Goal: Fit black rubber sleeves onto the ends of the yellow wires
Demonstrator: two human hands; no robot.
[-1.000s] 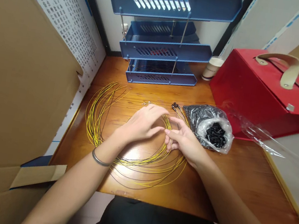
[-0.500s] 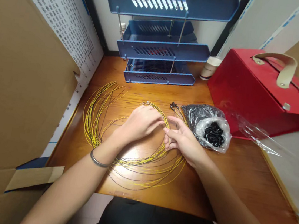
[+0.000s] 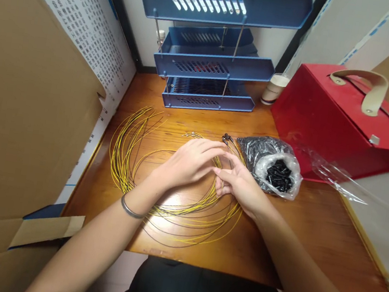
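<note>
Loops of thin yellow and black wires (image 3: 125, 155) lie spread on the wooden desk (image 3: 313, 232). My left hand (image 3: 186, 162) rests over the middle of the loops, its fingers curled and pinching toward the wire ends. My right hand (image 3: 238, 184) meets it fingertip to fingertip, closed around wire near the black-tipped ends (image 3: 226, 138). What exactly sits between the fingertips is too small to make out. A clear plastic bag of small black parts (image 3: 274, 170) lies just right of my right hand.
A blue stacked letter tray (image 3: 210, 60) stands at the back of the desk, with a paper cup (image 3: 274, 89) beside it. A red box with a tan handle (image 3: 348, 115) fills the right side. Cardboard panels (image 3: 19, 115) wall in the left.
My left hand's fingers curled in, then shifted slightly right toward the black wire ends. My right hand stayed almost in place.
</note>
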